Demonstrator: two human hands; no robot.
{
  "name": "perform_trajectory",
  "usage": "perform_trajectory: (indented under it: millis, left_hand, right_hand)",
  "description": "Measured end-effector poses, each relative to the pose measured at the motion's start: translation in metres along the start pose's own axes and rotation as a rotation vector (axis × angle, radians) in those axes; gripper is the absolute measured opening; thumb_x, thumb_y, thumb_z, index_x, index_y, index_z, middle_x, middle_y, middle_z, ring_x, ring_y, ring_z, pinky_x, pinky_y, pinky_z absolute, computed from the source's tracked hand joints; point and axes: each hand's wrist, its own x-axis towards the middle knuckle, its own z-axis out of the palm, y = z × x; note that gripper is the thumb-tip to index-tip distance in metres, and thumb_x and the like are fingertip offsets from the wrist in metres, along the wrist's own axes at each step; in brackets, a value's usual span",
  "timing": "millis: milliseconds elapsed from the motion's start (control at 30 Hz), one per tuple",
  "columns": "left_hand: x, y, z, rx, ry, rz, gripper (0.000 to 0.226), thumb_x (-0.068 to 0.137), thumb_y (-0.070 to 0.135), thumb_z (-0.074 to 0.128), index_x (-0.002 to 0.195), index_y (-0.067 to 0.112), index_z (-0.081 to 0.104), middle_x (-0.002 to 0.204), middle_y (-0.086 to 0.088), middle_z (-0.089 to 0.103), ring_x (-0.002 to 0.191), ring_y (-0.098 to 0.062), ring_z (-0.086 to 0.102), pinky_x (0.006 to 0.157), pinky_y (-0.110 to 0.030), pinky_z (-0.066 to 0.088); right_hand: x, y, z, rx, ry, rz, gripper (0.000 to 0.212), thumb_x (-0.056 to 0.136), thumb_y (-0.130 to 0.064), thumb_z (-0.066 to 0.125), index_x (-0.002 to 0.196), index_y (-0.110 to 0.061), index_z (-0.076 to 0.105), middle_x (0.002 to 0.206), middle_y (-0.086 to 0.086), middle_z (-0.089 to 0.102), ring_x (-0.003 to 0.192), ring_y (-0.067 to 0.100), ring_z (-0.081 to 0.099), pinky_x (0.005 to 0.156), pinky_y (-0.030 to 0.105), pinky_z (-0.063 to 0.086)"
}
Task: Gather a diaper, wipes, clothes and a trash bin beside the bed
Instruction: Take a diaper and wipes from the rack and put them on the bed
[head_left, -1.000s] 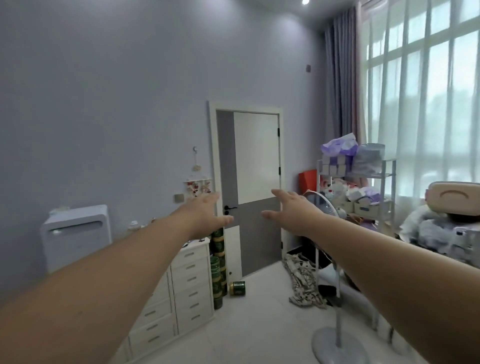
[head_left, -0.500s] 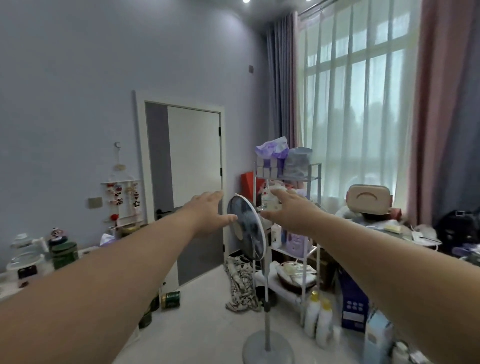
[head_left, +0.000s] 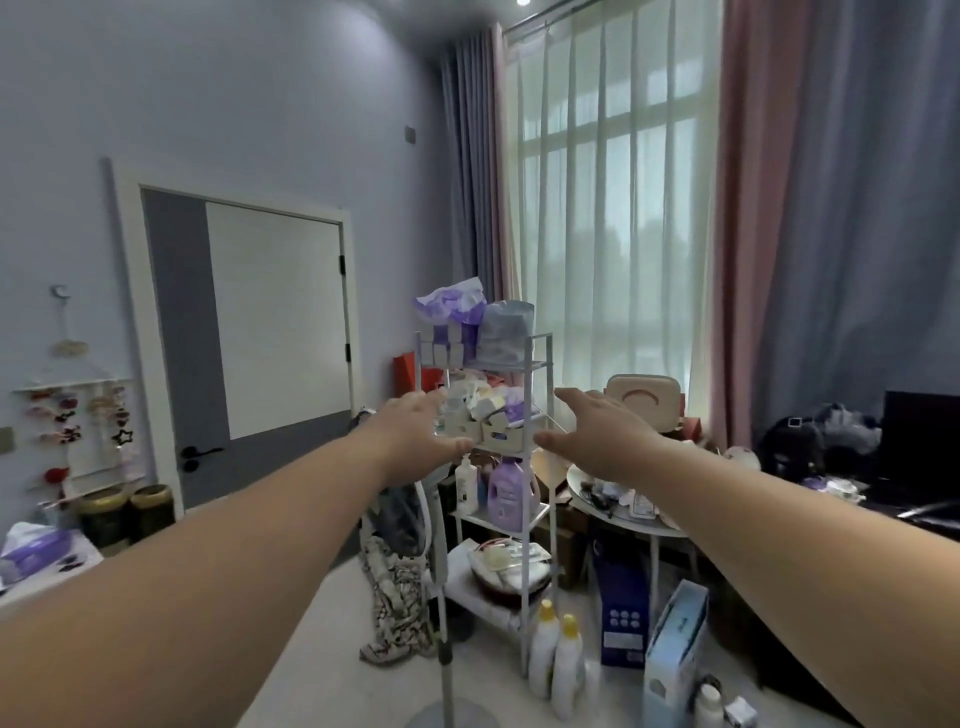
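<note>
Both my arms stretch forward at chest height. My left hand (head_left: 415, 439) and my right hand (head_left: 597, 439) are flat with straight fingers and hold nothing. Between and behind them stands a white wire shelf rack (head_left: 540, 364). On its top shelf lie a purple pack (head_left: 451, 312) and a grey-blue pack (head_left: 506, 332), possibly diapers or wipes. Small white bins (head_left: 488, 431) with packets fill the second shelf. A patterned cloth (head_left: 392, 587) lies heaped on the floor beside the rack. I see no trash bin and no bed.
A standing fan (head_left: 441, 571) stands in front of the rack. Two yellow-capped bottles (head_left: 556, 654) and blue boxes (head_left: 670, 654) sit on the floor. A cluttered round table (head_left: 623, 519) is at the right, a closed door (head_left: 249, 343) at the left, curtains behind.
My view has swung to the right: the drawer unit and door slid left and the rack, table and window came to the middle. Both hands stay stretched out and flat.
</note>
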Motion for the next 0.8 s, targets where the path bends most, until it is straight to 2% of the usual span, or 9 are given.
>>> perform_trajectory:
  millis: [167, 400, 633, 800]
  left_hand:
    - [0.066, -0.014, 0.029, -0.022, -0.001, 0.035, 0.102, 0.074, 0.081, 0.047, 0.157, 0.03, 0.016, 0.163, 0.001, 0.026, 0.147, -0.024, 0.025, 0.115, -0.047, 0.025]
    - [0.189, -0.065, 0.059, -0.02, 0.025, 0.089, 0.101, 0.074, 0.079, 0.051, 0.156, 0.029, 0.018, 0.161, 0.0, 0.03, 0.146, -0.024, 0.028, 0.113, -0.046, 0.028]
    - [0.293, -0.106, 0.078, -0.034, 0.018, 0.131, 0.102, 0.073, 0.078, 0.05, 0.156, 0.027, 0.021, 0.16, -0.001, 0.031, 0.145, -0.024, 0.028, 0.113, -0.044, 0.028]
    - [0.348, -0.123, 0.099, -0.033, 0.015, 0.128, 0.103, 0.073, 0.078, 0.051, 0.157, 0.029, 0.017, 0.162, 0.001, 0.027, 0.147, -0.024, 0.025, 0.114, -0.045, 0.026]
  right_hand:
    - [0.053, 0.023, 0.02, 0.011, 0.008, 0.026, 0.09, 0.077, -0.073, 0.051, 0.154, -0.032, 0.028, 0.157, 0.005, 0.037, 0.142, 0.029, 0.035, 0.109, 0.047, 0.035]
    - [0.165, 0.041, 0.059, -0.055, 0.051, 0.066, 0.089, 0.083, -0.073, 0.052, 0.156, -0.03, 0.023, 0.159, 0.005, 0.036, 0.144, 0.029, 0.034, 0.113, 0.046, 0.031]
    - [0.264, 0.045, 0.084, -0.008, 0.082, 0.082, 0.087, 0.083, -0.07, 0.054, 0.155, -0.033, 0.023, 0.159, 0.003, 0.034, 0.14, 0.028, 0.04, 0.109, 0.048, 0.042]
    - [0.327, 0.059, 0.097, -0.039, 0.092, 0.077, 0.086, 0.086, -0.067, 0.053, 0.156, -0.031, 0.022, 0.161, 0.002, 0.032, 0.146, 0.027, 0.032, 0.113, 0.047, 0.033]
